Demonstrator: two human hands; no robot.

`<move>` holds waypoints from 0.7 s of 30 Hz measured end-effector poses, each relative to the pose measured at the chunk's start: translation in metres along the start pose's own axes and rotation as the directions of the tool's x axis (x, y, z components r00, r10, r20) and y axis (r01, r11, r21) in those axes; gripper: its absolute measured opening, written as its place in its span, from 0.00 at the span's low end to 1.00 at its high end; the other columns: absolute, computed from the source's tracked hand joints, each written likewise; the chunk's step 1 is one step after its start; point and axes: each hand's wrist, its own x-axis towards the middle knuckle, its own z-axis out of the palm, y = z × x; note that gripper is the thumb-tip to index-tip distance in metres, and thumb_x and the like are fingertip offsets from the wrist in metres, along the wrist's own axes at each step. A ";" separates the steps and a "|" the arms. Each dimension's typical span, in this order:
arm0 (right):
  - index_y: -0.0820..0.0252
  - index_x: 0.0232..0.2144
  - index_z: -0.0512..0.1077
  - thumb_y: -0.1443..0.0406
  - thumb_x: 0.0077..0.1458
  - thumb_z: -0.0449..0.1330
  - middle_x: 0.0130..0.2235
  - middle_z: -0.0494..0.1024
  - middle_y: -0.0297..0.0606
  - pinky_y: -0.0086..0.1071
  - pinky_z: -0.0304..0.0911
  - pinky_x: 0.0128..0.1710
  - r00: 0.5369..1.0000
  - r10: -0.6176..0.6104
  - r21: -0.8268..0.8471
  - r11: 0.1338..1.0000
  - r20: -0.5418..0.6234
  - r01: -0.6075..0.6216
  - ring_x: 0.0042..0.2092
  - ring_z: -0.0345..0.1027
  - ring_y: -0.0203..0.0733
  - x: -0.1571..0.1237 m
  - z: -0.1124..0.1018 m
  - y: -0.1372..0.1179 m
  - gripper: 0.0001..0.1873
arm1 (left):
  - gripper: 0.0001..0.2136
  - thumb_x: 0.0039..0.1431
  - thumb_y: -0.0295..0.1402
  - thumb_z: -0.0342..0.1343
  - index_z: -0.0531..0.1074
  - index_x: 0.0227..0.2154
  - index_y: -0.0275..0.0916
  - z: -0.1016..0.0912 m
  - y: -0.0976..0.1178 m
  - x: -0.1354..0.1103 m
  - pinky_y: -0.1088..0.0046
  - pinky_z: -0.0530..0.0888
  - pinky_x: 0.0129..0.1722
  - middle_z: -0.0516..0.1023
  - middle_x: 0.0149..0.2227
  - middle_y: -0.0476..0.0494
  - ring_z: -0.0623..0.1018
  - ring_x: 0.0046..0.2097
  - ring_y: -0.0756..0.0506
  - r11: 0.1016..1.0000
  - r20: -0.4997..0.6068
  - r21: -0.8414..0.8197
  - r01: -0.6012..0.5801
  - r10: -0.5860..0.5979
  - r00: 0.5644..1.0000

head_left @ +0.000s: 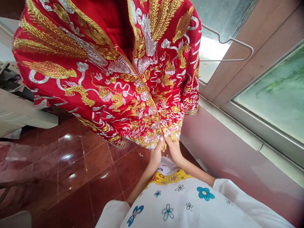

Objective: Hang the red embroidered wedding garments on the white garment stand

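Both hands (155, 153) (173, 150) hold glossy, gold-embroidered red jacket (139, 106)

Pinches the lower front edges of a red jacket (128, 95), embroidered in gold and silver, with left hand (156, 154) and right hand (174, 152), above tiled floor (99, 158), beside a window (273, 88) and a white hanger (232, 60).

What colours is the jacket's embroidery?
Gold and silver embroidery on the red jacket, shown in the head view.

Embroidered red jacket (111, 76) blocks front; wall (213, 142), windowsill (237, 130) limit right; free passage left, above tiled floor (99, 164).
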 end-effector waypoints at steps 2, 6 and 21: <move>0.58 0.39 0.70 0.52 0.46 0.61 0.32 0.76 0.37 0.32 0.67 0.31 0.985 0.170 0.090 0.981 0.030 -0.172 0.35 0.70 0.40 -0.007 -0.004 -0.002 0.22 | 0.17 0.45 0.30 0.64 0.75 0.41 0.44 -0.003 0.001 0.001 0.72 0.57 0.61 0.74 0.51 0.47 0.64 0.60 0.45 0.997 -0.017 0.026 -0.066 0.066 0.998; 0.61 0.29 0.72 0.49 0.48 0.58 0.26 0.75 0.37 0.28 0.61 0.25 0.818 0.513 -0.118 0.858 0.262 -0.500 0.26 0.67 0.35 -0.021 -0.024 -0.007 0.20 | 0.19 0.43 0.31 0.65 0.74 0.42 0.43 -0.014 -0.004 0.002 0.67 0.64 0.56 0.77 0.45 0.45 0.72 0.53 0.42 0.994 -0.049 0.073 0.083 -0.079 0.996; 0.59 0.26 0.66 0.60 0.53 0.54 0.25 0.73 0.35 0.29 0.55 0.29 0.977 -0.099 -0.852 0.478 0.188 0.213 0.27 0.64 0.36 -0.004 -0.024 -0.025 0.09 | 0.20 0.47 0.32 0.63 0.72 0.46 0.44 -0.025 -0.020 0.004 0.67 0.61 0.59 0.74 0.51 0.45 0.68 0.57 0.44 0.992 0.031 0.129 -0.002 -0.002 1.000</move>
